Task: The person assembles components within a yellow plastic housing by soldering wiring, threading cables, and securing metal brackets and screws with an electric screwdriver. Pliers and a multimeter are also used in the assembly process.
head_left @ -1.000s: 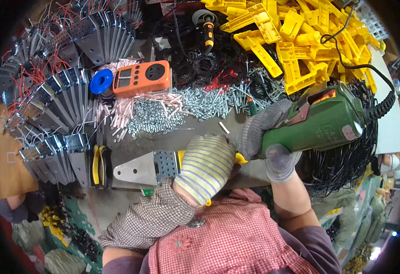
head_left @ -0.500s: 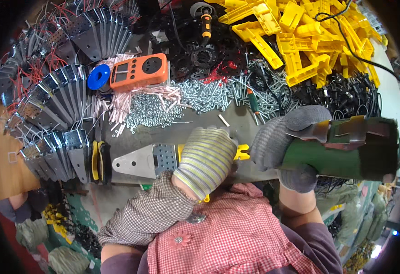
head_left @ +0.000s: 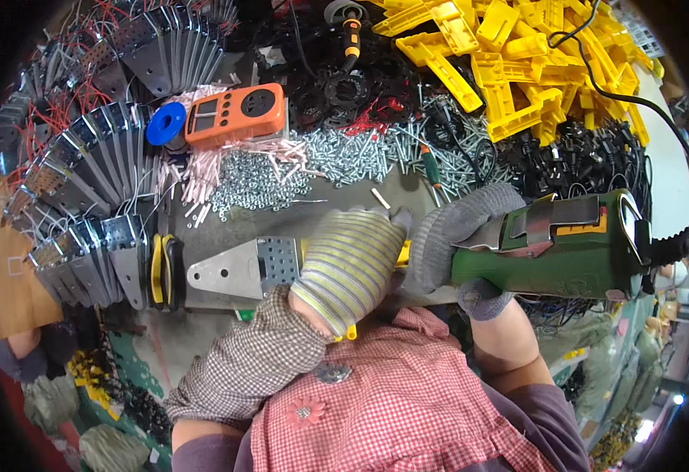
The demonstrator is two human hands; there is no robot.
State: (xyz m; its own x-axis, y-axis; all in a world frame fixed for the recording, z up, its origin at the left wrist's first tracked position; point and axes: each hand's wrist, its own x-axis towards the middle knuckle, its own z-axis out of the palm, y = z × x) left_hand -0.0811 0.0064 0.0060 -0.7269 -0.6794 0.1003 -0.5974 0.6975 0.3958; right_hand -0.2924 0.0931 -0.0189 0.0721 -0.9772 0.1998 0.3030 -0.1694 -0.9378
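Observation:
My left hand [head_left: 350, 263], in a striped knit glove, presses down on a flat metal bracket [head_left: 238, 270] with a perforated section, lying on the grey bench. A yellow part [head_left: 402, 252] peeks out between my two hands. My right hand [head_left: 458, 236], in a grey glove, grips the body of a green electric screwdriver [head_left: 565, 252], held level just right of the left hand. The tool's tip is hidden behind my hands. Its black cord [head_left: 635, 102] runs off to the upper right.
Piles of screws [head_left: 281, 177] lie beyond the bracket. An orange meter [head_left: 234, 114] and blue ring [head_left: 165, 123] sit at upper left, yellow plastic parts [head_left: 509, 63] at upper right. Stacked metal brackets [head_left: 84, 197] line the left; pliers [head_left: 159, 271] lie beside them.
The green tool has swung from tilted to level and come closer to the camera. My left hand has stayed on the bracket.

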